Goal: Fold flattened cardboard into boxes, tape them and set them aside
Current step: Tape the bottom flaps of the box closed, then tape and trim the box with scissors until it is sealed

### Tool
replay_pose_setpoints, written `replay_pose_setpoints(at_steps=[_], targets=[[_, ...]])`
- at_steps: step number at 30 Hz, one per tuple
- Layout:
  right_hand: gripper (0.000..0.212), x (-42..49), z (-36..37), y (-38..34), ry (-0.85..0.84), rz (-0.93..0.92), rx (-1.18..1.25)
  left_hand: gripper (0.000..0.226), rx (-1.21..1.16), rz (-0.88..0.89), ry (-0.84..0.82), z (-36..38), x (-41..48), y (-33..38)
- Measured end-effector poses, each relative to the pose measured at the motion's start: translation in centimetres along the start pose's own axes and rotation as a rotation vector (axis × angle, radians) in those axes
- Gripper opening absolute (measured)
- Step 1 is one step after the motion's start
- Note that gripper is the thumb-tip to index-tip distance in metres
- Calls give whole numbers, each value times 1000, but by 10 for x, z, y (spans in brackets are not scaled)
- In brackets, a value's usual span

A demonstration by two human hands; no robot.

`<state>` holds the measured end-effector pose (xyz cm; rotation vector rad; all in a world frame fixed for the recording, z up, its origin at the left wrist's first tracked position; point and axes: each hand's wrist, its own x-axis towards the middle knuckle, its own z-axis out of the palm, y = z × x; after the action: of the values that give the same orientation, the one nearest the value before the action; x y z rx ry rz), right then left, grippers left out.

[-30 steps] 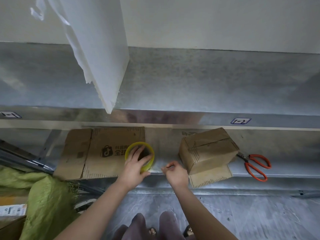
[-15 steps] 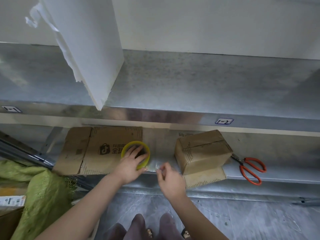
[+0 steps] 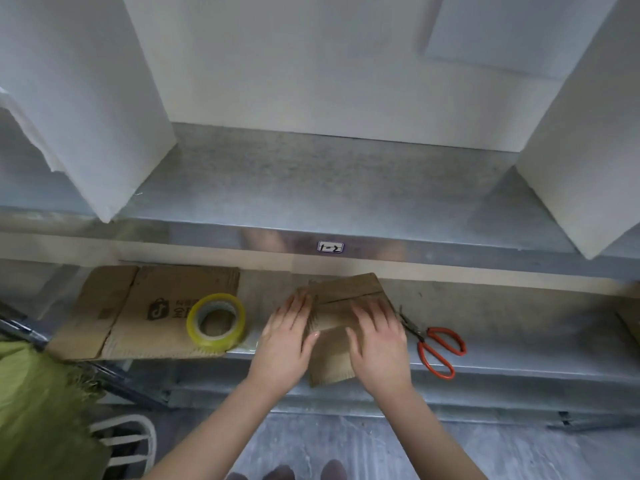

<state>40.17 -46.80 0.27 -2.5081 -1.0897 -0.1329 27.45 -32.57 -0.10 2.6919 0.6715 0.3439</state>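
Evidently both grips are released: left hand [image 3: 287,341] and right hand [image 3: 377,344] lie flat-fingered on the part-folded cardboard box [image 3: 346,289] at frame centre, on the metal shelf [image 3: 519,327]. Press the flaps flush and square, holding the seam closed, before reaching for the yellow tape roll [image 3: 215,320] at centre-left.

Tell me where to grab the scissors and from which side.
Grip the scissors by the orange handle loops, coming from the near right: they lie flat on the shelf, loops on that side, blades pointing toward the cardboard box.
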Motion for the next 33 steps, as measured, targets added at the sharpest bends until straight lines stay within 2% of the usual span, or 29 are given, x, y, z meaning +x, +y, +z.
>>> replay_pose_setpoints(at_steps=[3, 5, 8, 12, 15, 17, 19, 21, 22, 27, 30, 31, 33], targets=[[56, 11, -4, 30, -23, 83, 75, 84, -82, -108, -26, 12, -4, 12], [63, 18, -7, 42, -88, 156, 194, 78, -286, -192, -83, 18, -5, 17], [59, 25, -9, 55, -203, 185, 377, 77, -614, -261, -167, 18, -3, 23], [64, 29, -7, 63, -222, 181, 452, 81, -925, -363, -209, 22, -6, 26], [70, 34, -6, 66, -245, 185, 495, 75, -1075, -378, -214, 22, -15, 37], [71, 39, -6, 70, -300, 167, 521, 62, -1063, -397, -151, 21, -19, 39], [68, 47, -7, 72, -376, 191, 599, 46, -821, -431, -74, 17, -15, 27], [58, 54, -6, 69, -441, 150, 619, 50, -503, -391, -20, 6, -5, 6], [52, 57, -5, 66, -475, 117, 604, 56, -427, -344, -34, -2, 3, -4], [47, 72, -5, 56, -593, 97, 605, 47, -473, -154, -360, -13, 31, -25], [43, 76, -5, 56, -604, 108, 544, 59, -500, -99, -404, -13, 29, -30], [42, 74, -4, 56, -560, 108, 492, 61, -464, -88, -397, -12, 28, -30], [40, 65, -1, 56, -369, 92, 417, 64, -422, -77, -293, -3, 23, -29]])
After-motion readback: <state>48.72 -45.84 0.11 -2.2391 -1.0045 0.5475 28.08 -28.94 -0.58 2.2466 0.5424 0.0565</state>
